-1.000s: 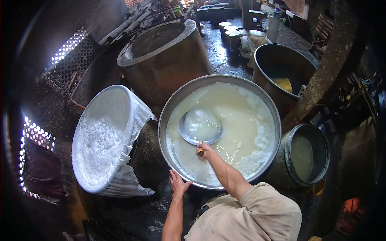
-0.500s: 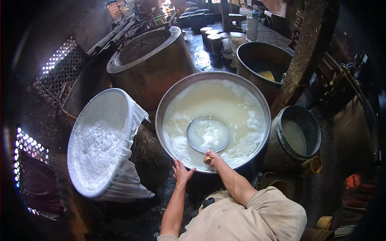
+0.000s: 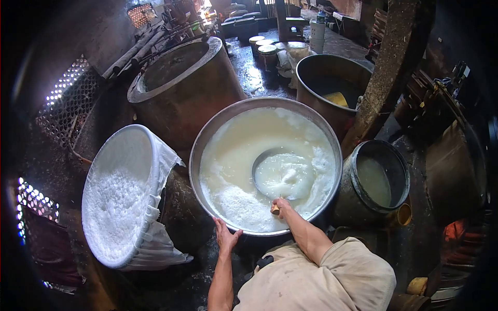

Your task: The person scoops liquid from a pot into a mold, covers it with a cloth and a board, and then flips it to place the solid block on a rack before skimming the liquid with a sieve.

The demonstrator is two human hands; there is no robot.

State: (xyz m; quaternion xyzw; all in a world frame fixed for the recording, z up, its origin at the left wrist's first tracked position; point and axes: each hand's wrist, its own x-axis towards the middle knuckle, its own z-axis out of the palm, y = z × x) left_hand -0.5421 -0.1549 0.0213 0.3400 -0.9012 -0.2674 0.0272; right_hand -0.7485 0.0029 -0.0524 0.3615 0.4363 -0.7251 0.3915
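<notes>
The ladle's (image 3: pixel 261 166) dipped in milky liquid (image 3: pixel 238 140), gripped by the right hand (image 3: pixel 282 206), fingers curled, the pot (image 3: pixel 194 171) touched by the left hand (image 3: pixel 225 237), fingers spread.

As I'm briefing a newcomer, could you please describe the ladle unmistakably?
Find the wide metal vat at the centre. Just right of its middle sits the round ladle, its handle in the right hand. Unlike the cloth-draped basin, it is partly sunk in pale liquid.

Lt beige shirt (image 3: pixel 316 282), loose, creased; R sleeve (image 3: pixel 358 262) short. Small blk item (image 3: pixel 265 261) at shirt front, unclear. L hand (image 3: pixel 225 237), R hand (image 3: pixel 283 206), forearms (image 3: pixel 307 233) bare.
</notes>
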